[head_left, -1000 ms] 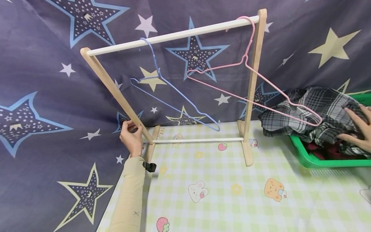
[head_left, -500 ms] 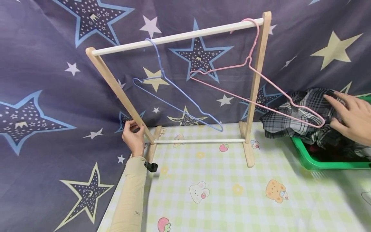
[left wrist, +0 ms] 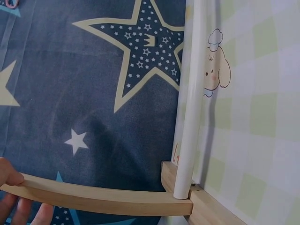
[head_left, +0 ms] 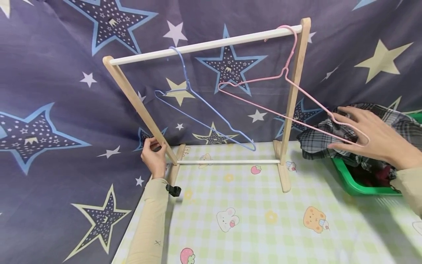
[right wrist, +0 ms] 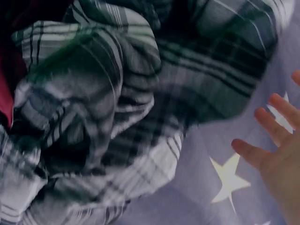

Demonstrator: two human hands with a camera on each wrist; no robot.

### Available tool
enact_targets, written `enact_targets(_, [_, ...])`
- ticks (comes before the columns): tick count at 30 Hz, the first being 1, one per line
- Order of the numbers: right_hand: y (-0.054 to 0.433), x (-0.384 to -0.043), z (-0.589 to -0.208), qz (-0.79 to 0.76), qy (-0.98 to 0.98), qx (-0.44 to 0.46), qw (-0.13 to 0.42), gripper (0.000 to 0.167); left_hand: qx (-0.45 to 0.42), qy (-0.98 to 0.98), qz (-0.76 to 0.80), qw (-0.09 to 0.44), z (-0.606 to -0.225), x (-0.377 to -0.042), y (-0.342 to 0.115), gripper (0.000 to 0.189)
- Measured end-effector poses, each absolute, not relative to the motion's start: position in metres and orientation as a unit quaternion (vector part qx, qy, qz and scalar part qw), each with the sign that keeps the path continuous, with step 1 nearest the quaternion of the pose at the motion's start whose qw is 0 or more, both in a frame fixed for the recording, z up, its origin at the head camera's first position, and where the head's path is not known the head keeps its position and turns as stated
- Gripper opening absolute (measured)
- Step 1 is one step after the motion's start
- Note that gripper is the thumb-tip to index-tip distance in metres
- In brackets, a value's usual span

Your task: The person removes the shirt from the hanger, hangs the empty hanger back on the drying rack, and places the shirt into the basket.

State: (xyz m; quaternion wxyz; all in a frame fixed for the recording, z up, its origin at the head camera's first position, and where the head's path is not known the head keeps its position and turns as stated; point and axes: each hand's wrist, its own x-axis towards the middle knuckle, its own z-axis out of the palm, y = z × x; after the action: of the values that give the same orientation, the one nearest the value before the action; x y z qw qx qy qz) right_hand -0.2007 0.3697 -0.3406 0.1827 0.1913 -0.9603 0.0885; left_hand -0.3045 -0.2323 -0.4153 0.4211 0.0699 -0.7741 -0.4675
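My left hand [head_left: 154,157] grips the left wooden post [head_left: 140,106] of a small clothes rack low down, thumb on one side and fingers on the other, as the left wrist view also shows on the post [left wrist: 103,198]. From the rack's white top rail [head_left: 211,45] hang a blue hanger [head_left: 211,106] and, near the right post, a pink hanger [head_left: 311,97]. My right hand [head_left: 379,135], fingers spread, is at the pink hanger's right end, overlapping it in the head view. Behind and below it bunches a grey-and-black plaid garment [head_left: 311,143]; in the right wrist view the fingers are apart from this plaid cloth [right wrist: 206,89].
A green basket [head_left: 351,185] at the right holds the plaid garment and something dark red [head_left: 382,175]. A star-patterned curtain [head_left: 59,205] hangs behind and left of the rack. The rack stands on a green-checked tablecloth [head_left: 263,242].
My right hand has left the plaid cloth in the basket and moved left to the pink hanger's right end. My left hand has kept its grip on the post.
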Motion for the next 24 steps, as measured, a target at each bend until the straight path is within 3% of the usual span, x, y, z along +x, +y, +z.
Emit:
enact_targets(5, [0.361, -0.209, -0.347, 0.086, -0.967, 0.196, 0.137, 0.108, 0.072, -0.774, -0.467, 0.422, -0.416, -0.305, -0.232, 0.018])
enact_targets(11, [0.359, -0.219, -0.355, 0.058, -0.978, 0.186, 0.072, 0.105, 0.071, -0.772, -0.470, 0.423, -0.416, -0.305, -0.231, 0.019])
enact_targets(19, [0.362, -0.227, -0.362, 0.010, -0.973, 0.224, 0.050, 0.087, 0.075, -0.774, -0.466, 0.422, -0.415, -0.304, -0.231, 0.019])
enact_targets(24, [0.363, -0.225, -0.356, -0.026, -0.966, 0.249, 0.065, 0.065, 0.070, -0.773, -0.469, 0.422, -0.414, -0.303, -0.230, 0.019])
